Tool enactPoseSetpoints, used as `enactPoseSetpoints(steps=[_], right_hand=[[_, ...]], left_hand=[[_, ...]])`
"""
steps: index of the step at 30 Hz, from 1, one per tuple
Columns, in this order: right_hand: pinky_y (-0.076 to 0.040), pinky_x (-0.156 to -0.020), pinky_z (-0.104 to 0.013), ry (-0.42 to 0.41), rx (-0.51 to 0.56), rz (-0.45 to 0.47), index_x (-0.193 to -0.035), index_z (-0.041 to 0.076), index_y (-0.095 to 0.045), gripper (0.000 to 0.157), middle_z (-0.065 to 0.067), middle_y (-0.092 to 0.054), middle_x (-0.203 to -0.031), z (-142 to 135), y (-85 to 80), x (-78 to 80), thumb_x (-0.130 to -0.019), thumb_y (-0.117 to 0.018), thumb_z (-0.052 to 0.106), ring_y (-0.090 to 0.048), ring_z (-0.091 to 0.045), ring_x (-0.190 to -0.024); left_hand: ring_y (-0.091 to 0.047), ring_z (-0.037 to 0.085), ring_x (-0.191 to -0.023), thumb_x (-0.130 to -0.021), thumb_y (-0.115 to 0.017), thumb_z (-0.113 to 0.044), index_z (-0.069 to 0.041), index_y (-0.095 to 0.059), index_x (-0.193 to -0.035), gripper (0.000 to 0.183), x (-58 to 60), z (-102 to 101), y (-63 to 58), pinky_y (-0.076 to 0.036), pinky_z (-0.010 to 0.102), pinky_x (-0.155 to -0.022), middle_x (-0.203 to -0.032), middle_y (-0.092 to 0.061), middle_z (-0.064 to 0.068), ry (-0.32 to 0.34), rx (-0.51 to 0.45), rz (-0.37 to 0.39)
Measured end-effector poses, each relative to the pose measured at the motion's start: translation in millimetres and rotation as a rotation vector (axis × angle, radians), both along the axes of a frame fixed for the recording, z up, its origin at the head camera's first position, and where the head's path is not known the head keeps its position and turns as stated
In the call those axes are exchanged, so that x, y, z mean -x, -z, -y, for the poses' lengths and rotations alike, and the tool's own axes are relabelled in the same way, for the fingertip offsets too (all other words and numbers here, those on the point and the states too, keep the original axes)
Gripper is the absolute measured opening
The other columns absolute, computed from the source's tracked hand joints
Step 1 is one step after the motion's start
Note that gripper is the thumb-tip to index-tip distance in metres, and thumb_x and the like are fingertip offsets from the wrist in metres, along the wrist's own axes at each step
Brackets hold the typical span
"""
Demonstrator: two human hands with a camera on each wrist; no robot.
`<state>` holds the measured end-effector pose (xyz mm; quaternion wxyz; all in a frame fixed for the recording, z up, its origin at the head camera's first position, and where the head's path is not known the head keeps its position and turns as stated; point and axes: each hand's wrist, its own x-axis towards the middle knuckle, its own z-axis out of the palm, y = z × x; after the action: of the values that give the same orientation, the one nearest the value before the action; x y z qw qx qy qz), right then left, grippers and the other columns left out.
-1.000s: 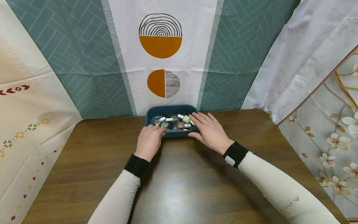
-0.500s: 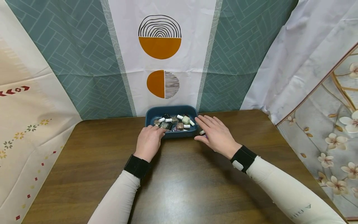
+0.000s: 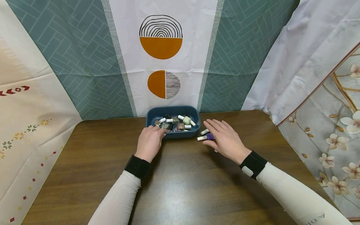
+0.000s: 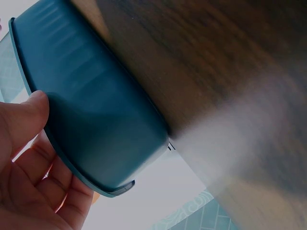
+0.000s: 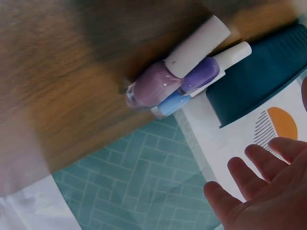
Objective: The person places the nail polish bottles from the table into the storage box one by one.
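Observation:
A dark blue plastic bin (image 3: 182, 135) stands at the table's far edge. Nail polish bottles lie jumbled in it, among them a pale green bottle (image 3: 187, 120) and a brown glittery bottle (image 3: 181, 127). My left hand (image 3: 149, 142) grips the bin's near left rim, thumb on the outer wall and fingers curled past the edge. Right of the bin, my right hand (image 3: 225, 139) hovers with fingers extended, holding nothing. Close by it, a mauve bottle (image 5: 156, 84), a purple bottle (image 5: 201, 75) and a light blue bottle (image 5: 173, 103), all white-capped, lie on the table; the head view partly hides them.
The brown wooden table (image 3: 174, 184) spreads out in front of the bin. Behind it hangs a green and white curtain (image 3: 194, 87), and a floral cloth (image 3: 332, 150) borders the right side. A patterned cream cloth (image 3: 33, 131) hangs at the left.
My right hand has moved right, from over the bin's right end to the table beside it, uncovering white-capped bottles there. My left hand stays on the rim.

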<state>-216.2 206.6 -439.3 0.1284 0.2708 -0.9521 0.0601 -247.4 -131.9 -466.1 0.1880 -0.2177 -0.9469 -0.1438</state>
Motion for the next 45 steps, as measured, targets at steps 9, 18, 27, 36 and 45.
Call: enactPoseSetpoints(steps=[9,18,27,36,45], right_hand=[[-0.025,-0.131,-0.058,0.019,-0.007,0.023,-0.168,0.005,-0.044,0.088,-0.018,-0.045,-0.171,-11.3,5.6,-6.0,-0.102,-0.077,0.053,-0.041,-0.040,-0.158],[-0.029,-0.129,-0.061,0.035,-0.002,0.012,-0.167,0.003,-0.045,0.090,-0.020,-0.047,-0.169,-22.9,10.3,-14.3,-0.100,-0.079,0.053,-0.045,-0.042,-0.155],[-0.033,-0.126,-0.063,0.041,-0.005,0.004,-0.165,0.001,-0.047,0.092,-0.023,-0.051,-0.165,-33.0,14.6,-18.7,-0.098,-0.083,0.051,-0.048,-0.045,-0.152],[-0.032,-0.127,-0.062,0.085,-0.025,0.051,-0.165,0.000,-0.046,0.097,-0.023,-0.049,-0.167,-37.3,22.6,-23.1,-0.096,-0.084,0.055,-0.047,-0.043,-0.153],[-0.037,-0.124,-0.061,0.134,-0.027,0.068,-0.161,-0.005,-0.049,0.098,-0.025,-0.053,-0.163,-38.1,28.4,-26.9,-0.093,-0.087,0.054,-0.051,-0.044,-0.149]], left_hand=[[-0.070,0.030,-0.094,-0.104,-0.079,-0.011,-0.008,-0.085,-0.118,0.015,0.1,-0.2,-1.8,-0.057,0.048,-0.091,-0.104,-0.081,0.009,-0.006,0.001,-0.002],[-0.070,0.030,-0.096,-0.104,-0.079,-0.010,-0.008,-0.085,-0.118,0.016,0.3,-0.8,-1.9,-0.056,0.048,-0.093,-0.105,-0.081,0.009,-0.003,-0.003,0.003],[-0.070,0.031,-0.095,-0.104,-0.079,-0.010,-0.008,-0.085,-0.118,0.016,0.0,0.2,-1.1,-0.057,0.048,-0.091,-0.105,-0.081,0.010,-0.004,0.000,0.005],[-0.070,0.030,-0.095,-0.104,-0.079,-0.010,-0.009,-0.085,-0.119,0.016,0.8,0.0,-0.2,-0.056,0.048,-0.091,-0.105,-0.081,0.009,-0.007,0.001,0.005],[-0.070,0.031,-0.095,-0.103,-0.079,-0.010,-0.008,-0.085,-0.117,0.015,-0.5,-1.3,-1.4,-0.057,0.048,-0.091,-0.105,-0.081,0.010,-0.002,0.001,0.000]])
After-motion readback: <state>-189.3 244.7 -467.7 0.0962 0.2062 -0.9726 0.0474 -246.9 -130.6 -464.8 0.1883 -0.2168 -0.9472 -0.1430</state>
